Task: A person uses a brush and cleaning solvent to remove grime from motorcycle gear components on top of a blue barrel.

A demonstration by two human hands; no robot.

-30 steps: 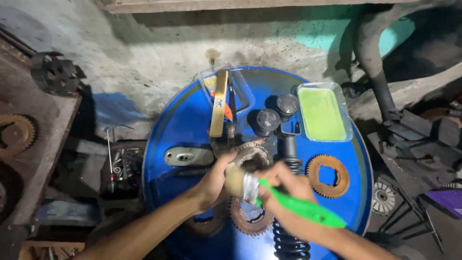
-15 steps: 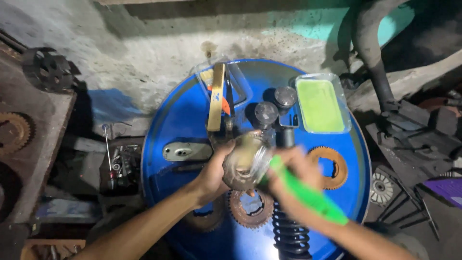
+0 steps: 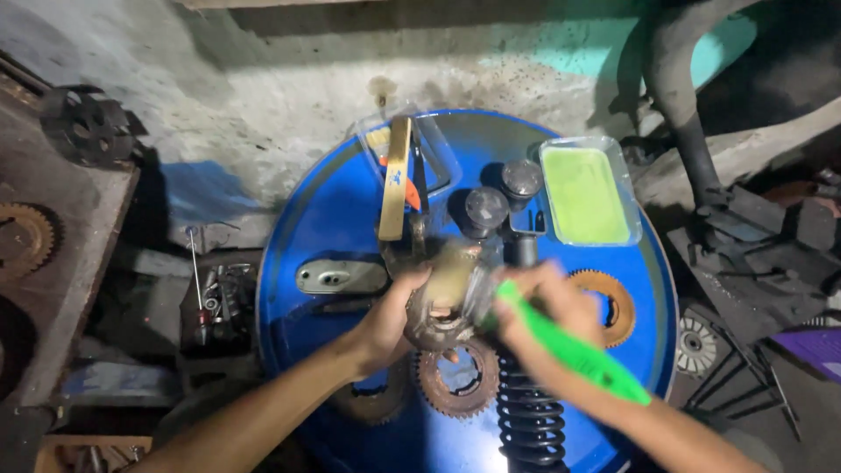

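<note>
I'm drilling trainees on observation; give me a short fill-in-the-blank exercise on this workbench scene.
1. The right hand grips a brush handle coloured ____.
2. The left hand holds a round metal part above a drum top painted ____.
3. The rusty sprocket lies directly ____ the held part in the picture.
4. The clear tray holds something coloured ____.

Missing words: green; blue; below; yellow-green

Rough grey concrete wall (image 3: 263,96) bears a turquoise painted patch (image 3: 561,44) at upper right. Round blue metal drum lid (image 3: 333,219) serves as tabletop. Worn wooden bench (image 3: 61,263) stands left. Lighting is dim.
</note>
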